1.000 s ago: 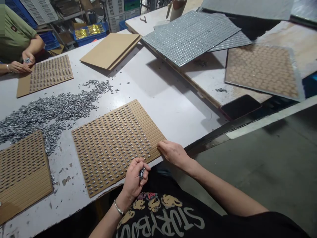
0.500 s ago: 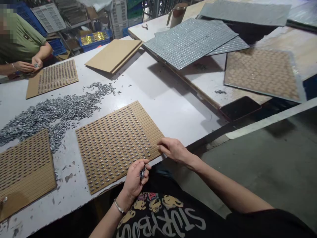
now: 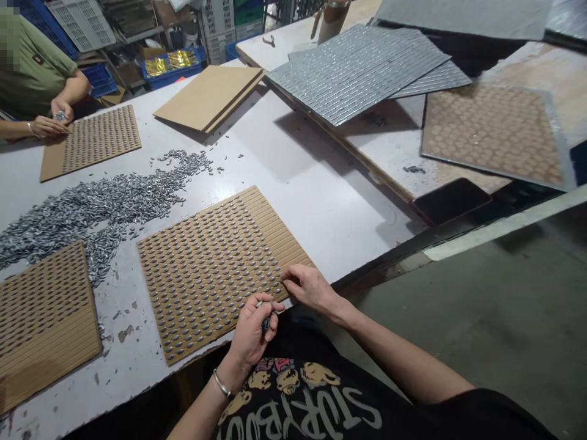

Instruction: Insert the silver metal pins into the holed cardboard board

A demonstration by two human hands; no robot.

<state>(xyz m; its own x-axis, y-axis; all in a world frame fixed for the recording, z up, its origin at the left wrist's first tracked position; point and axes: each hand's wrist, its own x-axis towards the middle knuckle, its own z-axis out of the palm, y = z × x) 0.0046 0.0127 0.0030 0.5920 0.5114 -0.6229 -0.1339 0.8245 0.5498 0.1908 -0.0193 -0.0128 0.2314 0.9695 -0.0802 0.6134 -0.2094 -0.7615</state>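
Note:
A ribbed cardboard board [image 3: 215, 263] lies in front of me on the white table [image 3: 316, 189], its grooves filled with rows of small silver pellets. My left hand [image 3: 254, 330] is curled shut around a few silver pellets at the board's near edge. My right hand [image 3: 308, 286] rests on the board's near right corner, fingertips pinched together on the cardboard; I cannot make out what they hold. A long heap of loose silver pellets [image 3: 87, 205] spreads across the table to the left.
A second filled board [image 3: 41, 318] lies at the left. Another person's hands [image 3: 48, 122] work at a third board [image 3: 92, 137] far left. Blank cardboard sheets [image 3: 208, 95], silver foil panels [image 3: 358, 67], a patterned panel [image 3: 490, 131] and a dark phone [image 3: 449, 200] lie beyond.
My right hand slid a little left along the board's near corner toward my left hand. My left hand stayed closed on the pellets.

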